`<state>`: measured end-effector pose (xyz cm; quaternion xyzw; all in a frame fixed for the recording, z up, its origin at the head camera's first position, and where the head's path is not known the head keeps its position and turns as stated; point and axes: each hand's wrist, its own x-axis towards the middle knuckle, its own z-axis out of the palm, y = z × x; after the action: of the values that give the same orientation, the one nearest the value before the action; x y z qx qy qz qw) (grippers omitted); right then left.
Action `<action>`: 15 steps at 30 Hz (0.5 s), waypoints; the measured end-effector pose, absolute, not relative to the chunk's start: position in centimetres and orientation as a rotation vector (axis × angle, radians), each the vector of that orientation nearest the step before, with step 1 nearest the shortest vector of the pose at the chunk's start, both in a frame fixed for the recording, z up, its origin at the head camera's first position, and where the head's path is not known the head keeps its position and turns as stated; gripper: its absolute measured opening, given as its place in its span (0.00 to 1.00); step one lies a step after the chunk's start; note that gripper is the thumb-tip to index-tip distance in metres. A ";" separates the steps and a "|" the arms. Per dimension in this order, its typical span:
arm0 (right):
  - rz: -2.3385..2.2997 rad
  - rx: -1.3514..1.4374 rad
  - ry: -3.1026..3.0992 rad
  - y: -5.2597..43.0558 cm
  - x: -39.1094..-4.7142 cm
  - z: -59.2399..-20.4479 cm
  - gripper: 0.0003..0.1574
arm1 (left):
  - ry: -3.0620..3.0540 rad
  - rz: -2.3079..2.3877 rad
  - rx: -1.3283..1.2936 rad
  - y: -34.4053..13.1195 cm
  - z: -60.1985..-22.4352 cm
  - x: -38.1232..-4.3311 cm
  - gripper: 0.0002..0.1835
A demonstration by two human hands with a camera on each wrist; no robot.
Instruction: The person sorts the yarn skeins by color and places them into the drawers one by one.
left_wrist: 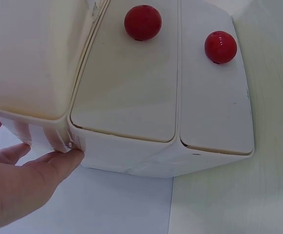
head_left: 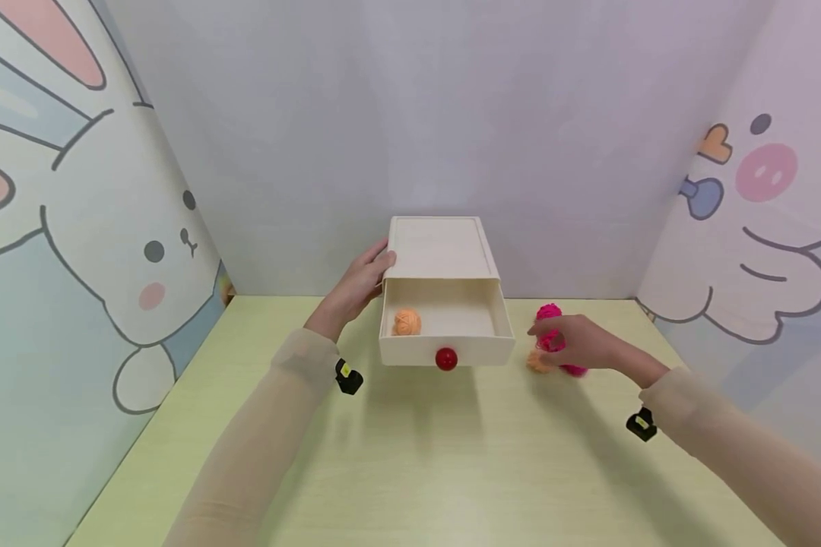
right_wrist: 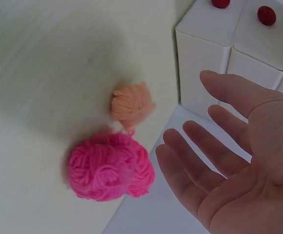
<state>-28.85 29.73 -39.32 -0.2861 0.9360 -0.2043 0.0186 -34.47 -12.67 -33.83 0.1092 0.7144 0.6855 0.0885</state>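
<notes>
Right hand [head_left: 578, 342] hovers, fingers apart, pink yarn [right_wrist: 102, 168] and an orange ball [right_wrist: 131, 104] close below; left hand [head_left: 357, 287], fingers spread, touches the cabinet [head_left: 441, 247].

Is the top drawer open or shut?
Open: the top drawer sticks out from the white cabinet, and you can see an orange yarn ball inside it.

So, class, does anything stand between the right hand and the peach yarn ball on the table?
Nothing visible does. In the right wrist view, the pink yarn lies beside the peach yarn ball, not between it and the right hand.
</notes>
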 end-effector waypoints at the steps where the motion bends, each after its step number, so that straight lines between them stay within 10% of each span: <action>1: -0.626 -0.885 2.907 29.8 -29.0 -39.7 0.25 | 2.123 2.044 0.323 -12.7 -33.8 -34.5 0.35; 15: -0.679 -0.828 2.959 30.4 -29.3 -43.7 0.22 | 2.114 2.056 0.306 -12.6 -33.8 -34.7 0.34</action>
<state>-29.34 30.41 -43.66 -0.2631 0.9403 -0.2157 -0.0023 -34.68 -12.56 -33.78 0.1029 0.7103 0.6908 0.0882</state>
